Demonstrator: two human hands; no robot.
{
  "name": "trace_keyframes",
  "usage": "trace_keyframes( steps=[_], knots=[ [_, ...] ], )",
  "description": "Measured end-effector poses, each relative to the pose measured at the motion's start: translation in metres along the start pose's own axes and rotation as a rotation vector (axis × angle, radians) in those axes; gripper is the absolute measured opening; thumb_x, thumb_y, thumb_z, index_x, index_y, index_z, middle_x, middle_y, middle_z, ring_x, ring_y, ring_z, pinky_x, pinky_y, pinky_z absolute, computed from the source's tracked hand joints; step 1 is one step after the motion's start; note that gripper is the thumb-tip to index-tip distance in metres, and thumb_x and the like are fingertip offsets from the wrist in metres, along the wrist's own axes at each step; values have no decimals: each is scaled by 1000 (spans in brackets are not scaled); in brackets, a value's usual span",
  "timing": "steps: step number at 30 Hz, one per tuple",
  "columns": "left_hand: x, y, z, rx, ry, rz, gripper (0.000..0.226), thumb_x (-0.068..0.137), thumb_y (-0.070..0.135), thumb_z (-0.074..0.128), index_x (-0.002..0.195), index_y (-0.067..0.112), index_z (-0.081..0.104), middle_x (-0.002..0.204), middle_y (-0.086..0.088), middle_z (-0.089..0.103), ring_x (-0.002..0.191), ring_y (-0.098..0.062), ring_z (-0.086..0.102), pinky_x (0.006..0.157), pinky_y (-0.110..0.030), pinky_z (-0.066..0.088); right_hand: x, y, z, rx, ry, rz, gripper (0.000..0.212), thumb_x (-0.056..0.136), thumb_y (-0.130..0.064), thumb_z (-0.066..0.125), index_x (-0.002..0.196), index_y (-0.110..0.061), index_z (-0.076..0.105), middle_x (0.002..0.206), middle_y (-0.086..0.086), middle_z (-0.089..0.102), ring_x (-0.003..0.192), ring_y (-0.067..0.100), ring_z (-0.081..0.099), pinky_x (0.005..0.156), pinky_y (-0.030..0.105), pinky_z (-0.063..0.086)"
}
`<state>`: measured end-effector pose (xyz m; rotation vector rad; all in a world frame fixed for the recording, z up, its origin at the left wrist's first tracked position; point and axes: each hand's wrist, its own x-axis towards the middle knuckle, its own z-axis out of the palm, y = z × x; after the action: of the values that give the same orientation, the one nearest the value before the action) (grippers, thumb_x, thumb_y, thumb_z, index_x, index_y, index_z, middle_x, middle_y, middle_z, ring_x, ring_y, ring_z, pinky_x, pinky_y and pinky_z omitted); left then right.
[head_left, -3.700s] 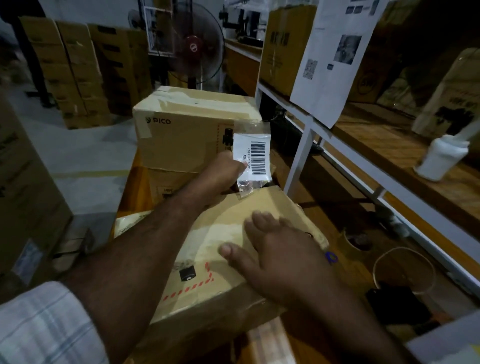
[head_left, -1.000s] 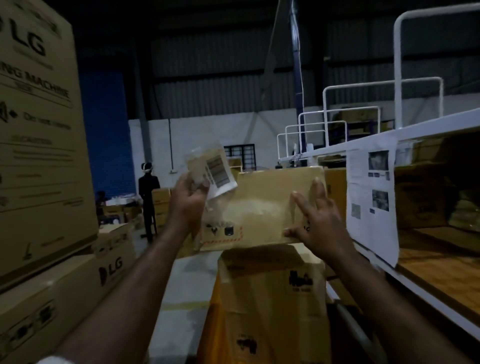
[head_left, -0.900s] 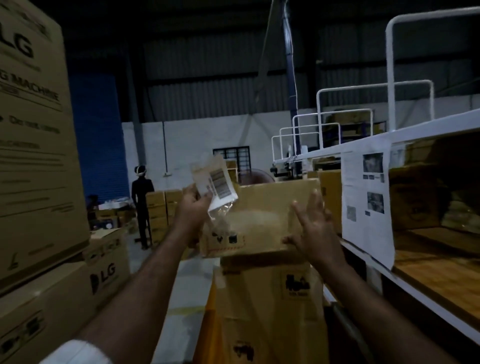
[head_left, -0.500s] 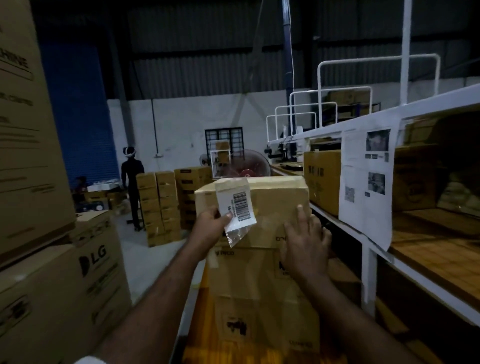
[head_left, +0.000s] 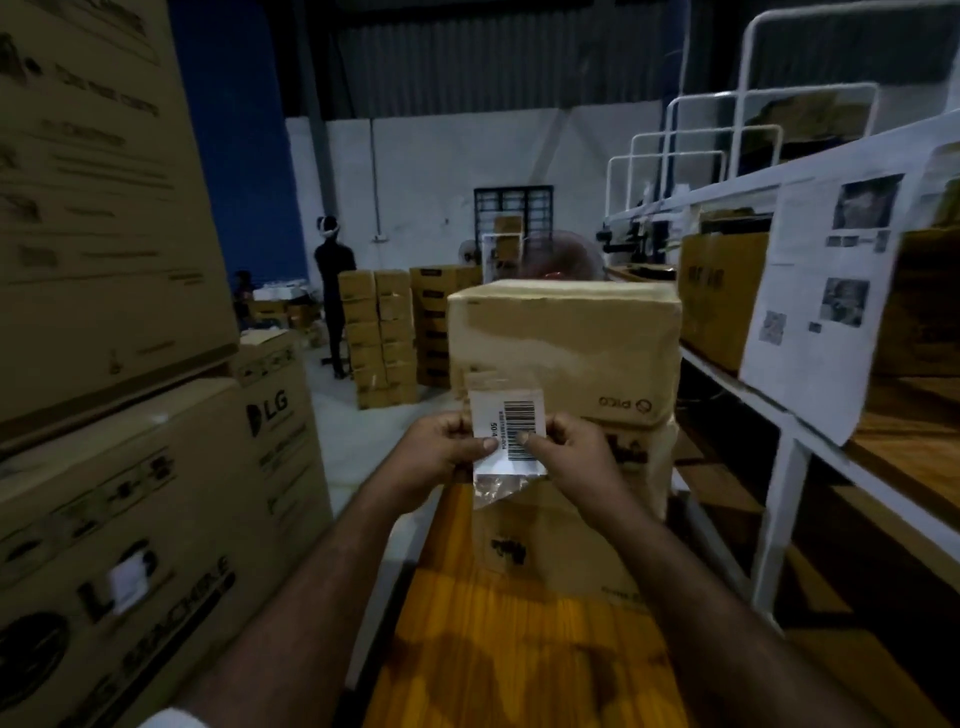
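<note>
Head view, barcode bag pinched between fingers

A warehouse: stacked cartons, steel racking, corrugated walls.

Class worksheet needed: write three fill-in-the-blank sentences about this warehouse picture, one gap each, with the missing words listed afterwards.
1. The left hand and the right hand pinch a clear plastic bag whose white label is printed with a black ____.
2. On the top box of the stack behind the bag, the PICO logo is printed ____.
3. The large cartons at the left carry the brand letters ____.

Missing words: barcode; upside down; LG
</note>
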<state>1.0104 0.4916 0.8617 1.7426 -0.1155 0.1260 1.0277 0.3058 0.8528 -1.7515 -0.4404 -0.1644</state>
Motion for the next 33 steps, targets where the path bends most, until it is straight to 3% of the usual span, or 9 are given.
trace_keyframes(
  steps=[3,6,10,13,19,24,27,30,33],
  knots=[
    [-32,-24,-19,-1,89,-69,23,90,13,69,112,6,67,102,-12,76,93,-30,74,82,-43,60,-11,12,26,56,-133,74,17,93,-13,65,110,-12,69,105,7,74,90,17,72,79,38,61],
    [-73,-50,-37,-24,230,-158,21,92,21,67,102,3,69,94,-13,76,84,-26,73,73,-37,59,-30,19,61,72,-256,148,13,94,-12,63,106,-13,69,101,8,74,77,11,70,63,26,58],
    [-143,-82,-50,-127,505,-213,8,92,11,67,97,5,68,88,-11,76,74,-21,73,58,-30,56,-62,37,121,84,-465,197,9,92,-9,65,96,-13,71,99,14,75,90,31,72,82,52,58],
    [-200,-98,-51,-264,724,-254,3,91,-2,63,94,-2,64,80,-14,75,60,-16,73,49,-24,54,-96,45,164,80,-583,234,10,90,-8,68,97,-15,70,97,11,76,86,28,74,76,46,61],
    [-317,-120,-58,-334,1017,-377,4,90,-5,63,94,-6,64,72,-11,76,56,-16,72,46,-22,54,-171,60,234,67,-829,328,5,91,-7,67,87,-7,69,90,12,76,81,26,74,75,44,62],
    [-401,-141,-67,-283,1159,-477,17,94,-1,60,79,-5,65,72,-15,73,48,-9,67,42,-17,49,-231,54,283,35,-996,357,9,89,-2,67,95,4,67,85,12,72,65,16,67,50,20,53],
    [-451,-156,-79,-240,1261,-539,19,91,3,67,90,-16,68,73,-17,73,49,-9,66,44,-17,49,-266,49,322,-16,-1087,332,4,87,-5,71,84,-3,67,80,10,74,65,19,68,53,25,52],
    [-498,-178,-98,-227,1359,-597,14,85,-1,71,75,-8,66,53,-2,67,47,-11,62,42,-17,49,-302,45,360,-70,-1170,308,14,85,-6,72,85,7,66,80,15,74,70,25,73,60,32,56],
    [-544,-209,-119,-264,1424,-629,13,74,6,83,74,3,70,81,-13,74,71,-19,69,67,-29,58,-338,41,395,-109,-1232,316,17,82,-3,73,75,8,63,71,19,70,59,29,70,53,31,53]
  ],
)
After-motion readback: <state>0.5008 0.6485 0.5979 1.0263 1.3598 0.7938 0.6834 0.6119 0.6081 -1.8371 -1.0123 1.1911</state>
